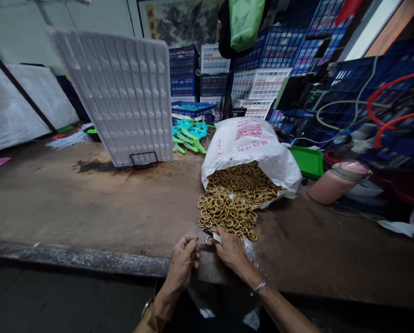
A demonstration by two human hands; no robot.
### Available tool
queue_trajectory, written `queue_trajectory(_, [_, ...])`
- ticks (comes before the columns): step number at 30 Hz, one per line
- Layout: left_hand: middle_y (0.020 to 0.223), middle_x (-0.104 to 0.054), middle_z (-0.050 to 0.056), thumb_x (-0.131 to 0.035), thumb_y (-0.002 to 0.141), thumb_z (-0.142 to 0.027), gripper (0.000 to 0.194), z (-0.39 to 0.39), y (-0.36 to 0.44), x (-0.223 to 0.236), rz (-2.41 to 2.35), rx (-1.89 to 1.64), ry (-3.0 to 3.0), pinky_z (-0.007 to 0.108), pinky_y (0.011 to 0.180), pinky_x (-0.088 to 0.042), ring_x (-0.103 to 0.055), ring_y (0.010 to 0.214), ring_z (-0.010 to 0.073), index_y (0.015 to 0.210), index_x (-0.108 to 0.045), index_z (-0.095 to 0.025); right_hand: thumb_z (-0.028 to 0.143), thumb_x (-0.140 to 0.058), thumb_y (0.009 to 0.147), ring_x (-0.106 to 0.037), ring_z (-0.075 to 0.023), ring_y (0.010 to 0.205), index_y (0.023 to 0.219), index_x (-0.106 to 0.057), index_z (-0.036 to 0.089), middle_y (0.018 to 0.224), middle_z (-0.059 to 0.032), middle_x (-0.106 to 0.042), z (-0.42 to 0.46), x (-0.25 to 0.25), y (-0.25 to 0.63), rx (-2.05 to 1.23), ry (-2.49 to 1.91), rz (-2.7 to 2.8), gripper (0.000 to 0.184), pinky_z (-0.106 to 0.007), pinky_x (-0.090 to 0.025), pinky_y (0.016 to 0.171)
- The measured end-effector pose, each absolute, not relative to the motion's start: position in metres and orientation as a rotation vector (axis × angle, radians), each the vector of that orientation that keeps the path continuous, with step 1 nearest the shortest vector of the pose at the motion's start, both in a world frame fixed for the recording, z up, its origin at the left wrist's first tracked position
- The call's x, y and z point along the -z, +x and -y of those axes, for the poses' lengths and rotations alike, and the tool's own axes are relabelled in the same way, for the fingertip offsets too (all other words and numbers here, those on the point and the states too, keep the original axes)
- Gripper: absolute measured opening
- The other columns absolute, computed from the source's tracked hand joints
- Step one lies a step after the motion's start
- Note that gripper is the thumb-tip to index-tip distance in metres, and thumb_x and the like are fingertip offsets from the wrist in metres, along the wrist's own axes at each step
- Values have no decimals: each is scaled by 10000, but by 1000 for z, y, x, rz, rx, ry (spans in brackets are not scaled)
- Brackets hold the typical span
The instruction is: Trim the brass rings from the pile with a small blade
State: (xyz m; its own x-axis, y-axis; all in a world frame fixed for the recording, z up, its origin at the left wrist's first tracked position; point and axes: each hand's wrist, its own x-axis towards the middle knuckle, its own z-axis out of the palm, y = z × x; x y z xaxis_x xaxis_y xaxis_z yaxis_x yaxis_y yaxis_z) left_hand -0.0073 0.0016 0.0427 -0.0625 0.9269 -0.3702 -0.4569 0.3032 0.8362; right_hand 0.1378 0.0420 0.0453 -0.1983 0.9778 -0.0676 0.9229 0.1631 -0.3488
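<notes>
My left hand (183, 260) is closed at the table's front edge. A gold-coloured ring (192, 255) shows partly between its fingers; the rest is hidden by them. Just to the right, my right hand (232, 252) grips a small knife (212, 235) with a dark tip and a pale, shiny section, pointing left. One loose ring (209, 241) lies under the knife. Beyond both hands spreads a heap of gold-coloured rings (228, 210), spilling from the mouth of a white woven sack (245, 141) with red print, which lies on its side.
A ribbed translucent plastic panel (124, 97) stands on the wooden table (47, 199) at left, by a black wire stand (143, 159). Green and turquoise plastic pieces (191, 134) lie behind. A pink bottle (338, 182) and a green tray (307, 162) are at right. Stacked crates (258, 83) fill the back.
</notes>
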Motion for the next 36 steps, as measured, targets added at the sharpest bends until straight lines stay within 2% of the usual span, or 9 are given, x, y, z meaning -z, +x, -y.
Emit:
queue_trajectory(5, [556,-457,-65,-644,626,-438,347,-2,-7,-42,-1110,-1237,525,139,347,-276,-415,429,47,759,-469,-170,279,-443,800,-604,-174,767,973,-507,221,848,-35,-656,-42,-50,137,-504,-1822,2350,193,-240,-282,585])
queue_trajectory(14, [522,-447,-70,-639,619,-459,353,-6,-4,-39,-1148,-1209,589,144,338,-282,-394,400,47,727,-464,-171,156,-464,705,-569,-161,694,916,-497,196,767,-27,-623,-44,-40,136,-516,-1756,2312,218,-231,-264,561])
queue_trajectory(16, [536,-458,-68,-624,630,-472,364,-6,-2,-38,-1184,-1186,622,140,330,-276,-395,396,46,769,-475,-170,152,-453,701,-542,-139,657,863,-494,199,725,-4,-597,-43,-40,138,-611,-1709,2201,174,-221,-276,561])
queue_trajectory(19, [560,-474,-63,-589,663,-481,370,-4,4,-38,-1201,-1128,689,136,326,-266,-389,394,45,834,-492,-168,240,-430,743,-480,-116,608,746,-465,198,655,26,-526,-40,-44,140,-807,-1572,1998,55,-209,-303,560])
queue_trajectory(24, [498,-443,-73,-588,663,-482,335,0,12,-47,-1229,-1075,780,148,328,-243,-321,348,36,719,-515,-160,311,-433,749,-435,-99,573,693,-431,199,586,60,-451,-37,-45,140,-1177,-1386,1709,126,-203,-339,559])
queue_trajectory(27, [500,-484,-49,-594,675,-431,286,0,14,-55,-1253,-1132,864,166,381,-285,-356,385,49,632,-537,-154,340,-440,751,-438,-96,555,685,-445,193,560,61,-465,-37,-43,140,-1277,-1342,1628,161,-209,-353,570])
queue_trajectory(31, [575,-547,-10,-588,696,-355,228,1,14,-59,-1198,-1235,1097,190,551,-378,-477,565,102,591,-568,-154,355,-429,753,-431,-92,527,632,-439,193,517,62,-449,-37,-44,140,-1265,-1344,1632,203,-208,-347,553])
queue_trajectory(33, [540,-510,-26,-575,703,-386,249,1,14,-56,-1208,-1170,1072,186,493,-359,-445,502,86,603,-552,-159,343,-441,731,-421,-91,520,626,-438,194,513,66,-433,-37,-47,140,-1258,-1380,1631,183,-204,-340,536])
queue_trajectory(36, [441,-399,-72,-522,718,-486,329,1,14,-50,-1216,-1000,899,169,350,-240,-307,346,47,620,-496,-172,321,-468,690,-409,-91,534,619,-448,192,525,67,-418,-36,-52,139,-1225,-1421,1637,149,-199,-337,531])
